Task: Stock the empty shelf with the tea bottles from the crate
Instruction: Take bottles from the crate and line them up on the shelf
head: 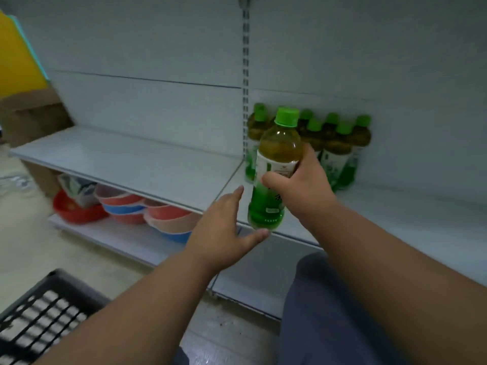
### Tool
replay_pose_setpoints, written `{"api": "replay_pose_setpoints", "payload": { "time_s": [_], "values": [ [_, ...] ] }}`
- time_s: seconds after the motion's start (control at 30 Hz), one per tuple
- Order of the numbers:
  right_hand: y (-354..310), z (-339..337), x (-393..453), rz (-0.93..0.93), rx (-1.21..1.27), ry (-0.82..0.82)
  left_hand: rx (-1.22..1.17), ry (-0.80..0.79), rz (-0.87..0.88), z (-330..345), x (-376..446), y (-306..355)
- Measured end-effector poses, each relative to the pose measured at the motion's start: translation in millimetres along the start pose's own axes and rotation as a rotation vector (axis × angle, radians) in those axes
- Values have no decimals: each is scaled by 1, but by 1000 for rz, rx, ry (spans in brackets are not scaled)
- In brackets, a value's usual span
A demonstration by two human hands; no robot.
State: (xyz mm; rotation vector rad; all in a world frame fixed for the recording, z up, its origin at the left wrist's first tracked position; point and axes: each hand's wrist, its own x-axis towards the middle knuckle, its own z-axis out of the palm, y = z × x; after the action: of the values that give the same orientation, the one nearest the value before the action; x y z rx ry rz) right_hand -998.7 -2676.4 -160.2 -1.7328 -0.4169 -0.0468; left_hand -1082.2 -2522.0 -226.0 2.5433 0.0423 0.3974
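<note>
Right hand [303,191] is gripping 1 tea bottle [274,169] upright over the shelf [126,164] front edge; left hand [221,230] is hovering spread just beside it, empty. More bottles [334,146] are standing behind; crate [39,317] lower left

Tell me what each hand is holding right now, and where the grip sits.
The right hand holds an upright green-capped plastic tea bottle, grip around its labelled middle. The left hand is open, holding nothing, thumb near the bottle's base.

Tea bottle [276,164] in right hand [303,185] above shelf [147,167]
</note>
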Motion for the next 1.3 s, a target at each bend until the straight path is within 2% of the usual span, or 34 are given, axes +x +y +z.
{"api": "replay_pose_setpoints", "payload": {
  "time_s": [0.23, 0.47, 0.57, 0.7, 0.87, 0.97, 1.3],
  "values": [
    [44, -63, 22, 82, -116, 247, -136, -117, 152, 75, 78, 34],
    [80, -108, 30, 171, -235, 388, -262, -223, 173, 143, 113, 60],
    [91, -119, 34, 192, -312, 417, -216, -247, 157, 165, 122, 61],
    [109, -130, 39, 211, -379, 495, -26, -272, 146, 182, 124, 55],
    [136, -137, 40, 299, -459, 453, 174, -229, 184, 193, 120, 52],
    [148, -140, 42, 364, -598, 375, 217, -291, 157, 196, 121, 52],
    [159, -143, 70, 315, -629, 430, 264, -319, 150, 197, 124, 53]
  ]
}}
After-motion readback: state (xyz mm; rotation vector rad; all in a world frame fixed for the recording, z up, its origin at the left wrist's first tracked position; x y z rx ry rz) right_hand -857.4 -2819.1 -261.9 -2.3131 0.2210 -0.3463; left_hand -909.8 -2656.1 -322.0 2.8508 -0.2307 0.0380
